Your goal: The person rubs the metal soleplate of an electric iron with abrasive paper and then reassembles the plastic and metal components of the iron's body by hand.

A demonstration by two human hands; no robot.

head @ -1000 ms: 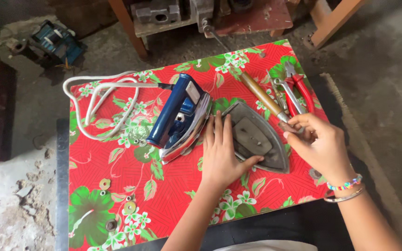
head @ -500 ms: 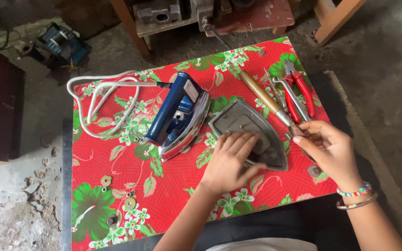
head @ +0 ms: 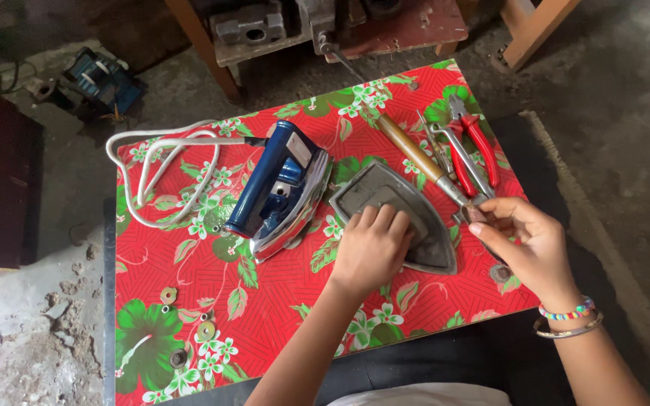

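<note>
My left hand point(head: 370, 252) rests on a grey iron soleplate point(head: 426, 225) lying upturned on a red floral table point(head: 280, 293), fingers curled over its inner face. My right hand point(head: 530, 244), with bracelets at the wrist, hovers just right of the plate. It pinches a small brown piece point(head: 478, 214) between thumb and fingertips. The blue and chrome iron body point(head: 280, 188) lies on its side left of the plate. Its white cord point(head: 163, 169) loops toward the table's left edge.
A wooden-handled screwdriver point(head: 414, 154), red-handled pliers point(head: 477, 143) and thin metal tools lie at the table's far right. Small washers point(head: 167, 295) are scattered at the near left and one point(head: 499, 272) under my right hand. A wooden bench with metal parts point(head: 250, 30) stands beyond.
My left hand slid from the plate's left edge onto its top and curled its fingers. My right hand stayed near the plate's right side with the small piece.
</note>
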